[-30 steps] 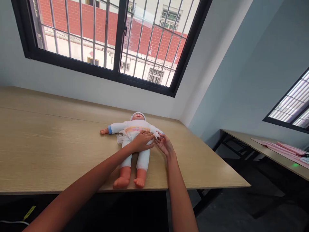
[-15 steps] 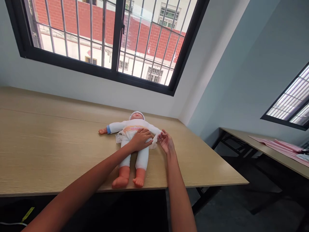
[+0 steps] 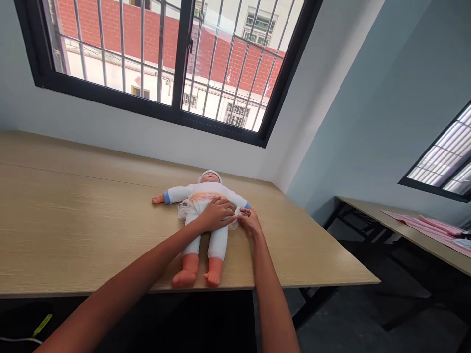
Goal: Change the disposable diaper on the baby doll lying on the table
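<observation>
A baby doll [image 3: 206, 196] in white clothes and a white cap lies on its back on the wooden table [image 3: 73, 225], feet toward me. A white diaper [image 3: 184, 210] is spread under its hips. My left hand [image 3: 217, 215] rests palm down on the doll's belly, fingers pressing the diaper's front. My right hand [image 3: 249, 220] is at the doll's right hip, fingers pinched on the diaper's side tab.
A barred window [image 3: 165, 63] fills the wall behind the table. The table's front edge runs just below the doll's feet. A second table [image 3: 405, 230] at the right carries pink sheets [image 3: 430, 225]. Dark floor lies between the tables.
My right hand was open beside the hip half a second ago; now it has closed on the diaper's side tab and moved in toward my left hand. The left hand stayed put.
</observation>
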Action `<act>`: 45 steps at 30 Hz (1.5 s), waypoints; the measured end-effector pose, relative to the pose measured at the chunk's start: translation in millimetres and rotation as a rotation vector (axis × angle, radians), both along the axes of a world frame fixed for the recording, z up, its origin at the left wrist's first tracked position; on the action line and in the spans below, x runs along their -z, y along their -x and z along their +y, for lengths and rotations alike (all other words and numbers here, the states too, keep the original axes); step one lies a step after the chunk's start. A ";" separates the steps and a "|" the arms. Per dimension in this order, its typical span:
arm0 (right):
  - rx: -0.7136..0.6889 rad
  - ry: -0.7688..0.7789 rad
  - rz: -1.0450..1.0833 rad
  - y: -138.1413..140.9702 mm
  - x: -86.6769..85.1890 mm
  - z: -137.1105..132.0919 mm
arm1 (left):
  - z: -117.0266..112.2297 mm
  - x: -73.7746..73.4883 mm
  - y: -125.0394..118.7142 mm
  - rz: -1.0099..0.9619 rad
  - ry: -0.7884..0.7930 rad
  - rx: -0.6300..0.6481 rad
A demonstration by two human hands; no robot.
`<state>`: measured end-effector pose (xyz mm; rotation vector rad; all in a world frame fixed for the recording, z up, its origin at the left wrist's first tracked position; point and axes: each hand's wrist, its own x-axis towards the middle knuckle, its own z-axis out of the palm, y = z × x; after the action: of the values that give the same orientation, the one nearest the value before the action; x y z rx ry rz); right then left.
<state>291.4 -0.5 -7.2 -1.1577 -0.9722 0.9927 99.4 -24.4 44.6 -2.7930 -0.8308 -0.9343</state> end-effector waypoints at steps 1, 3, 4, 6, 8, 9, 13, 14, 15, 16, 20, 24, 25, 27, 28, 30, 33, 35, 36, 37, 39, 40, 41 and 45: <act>0.008 -0.014 0.023 -0.3 -1.6 0.2 | 0.1 0.1 0.1 0.011 -0.007 0.006; 0.012 -0.048 0.076 -0.8 -6.8 -0.2 | 0.6 0.5 0.4 0.025 -0.018 0.012; 0.005 -0.072 0.106 -1.0 -10.1 -0.9 | 1.0 0.9 0.5 0.028 -0.021 0.013; -0.031 -0.133 0.196 -1.0 -16.3 -3.0 | 2.0 2.0 0.7 0.026 -0.022 0.014; -0.082 -0.186 0.302 -0.8 -20.6 -5.3 | 3.4 3.5 0.8 0.022 -0.024 0.018; -0.106 -0.201 0.349 -0.6 -21.9 -6.2 | 4.2 4.2 0.8 0.020 -0.024 0.023; -0.115 -0.212 0.423 0.1 -22.5 -7.0 | 5.9 4.5 0.2 0.018 -0.012 0.072; -0.091 -0.214 0.426 0.0 -22.4 -6.4 | 5.8 3.8 0.0 0.018 -0.003 0.093; -0.059 -0.213 0.426 -0.1 -22.3 -5.7 | 5.4 3.0 -0.1 0.016 0.011 0.115; -0.021 -0.211 0.425 -0.4 -22.4 -4.9 | 4.7 2.2 -0.2 0.014 0.030 0.134; 0.072 -0.231 0.431 -1.9 -23.1 -2.8 | 1.3 -0.7 -0.1 0.042 0.117 0.161; 0.038 -0.280 0.388 -2.2 -23.2 -3.5 | -2.4 -2.0 0.4 0.089 0.105 0.132; 0.024 -0.287 0.379 -1.8 -23.2 -3.9 | -3.3 -2.3 0.6 0.082 0.088 0.132; -0.021 -0.286 0.384 -0.5 -23.5 -4.9 | -4.7 -2.8 1.1 0.050 0.048 0.133; -0.053 -0.281 0.395 0.3 -23.8 -5.4 | -5.2 -2.8 1.2 0.032 0.031 0.129; -0.107 -0.271 0.417 2.0 -25.1 -6.5 | -5.5 -2.3 1.1 0.009 0.010 0.115; -0.130 -0.250 0.401 3.8 -27.8 -8.2 | -5.5 -1.1 0.4 -0.004 0.012 0.090; -0.121 -0.228 0.375 4.2 -29.4 -9.6 | -6.3 -1.3 0.3 -0.014 0.022 0.072; -0.118 -0.222 0.371 4.4 -29.9 -10.4 | -7.1 -1.9 0.5 -0.013 0.025 0.070; -0.117 -0.223 0.374 4.6 -30.4 -11.3 | -8.1 -2.8 0.9 -0.006 0.024 0.076; -0.128 -0.232 0.386 5.5 -30.8 -13.1 | -10.1 -4.7 1.8 0.019 0.014 0.101; -0.136 -0.232 0.390 6.1 -30.8 -13.9 | -10.9 -5.5 2.2 0.031 0.007 0.114; -0.144 -0.223 0.391 6.8 -30.8 -14.6 | -11.3 -5.8 2.5 0.040 0.000 0.121; -0.149 -0.193 0.404 8.8 -30.1 -14.3 | -8.6 -2.8 2.2 0.041 -0.016 0.114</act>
<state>282.6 -14.8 22.9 -0.6960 -0.8138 1.1699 97.2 -33.0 47.5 -2.8611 -0.6612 -0.8924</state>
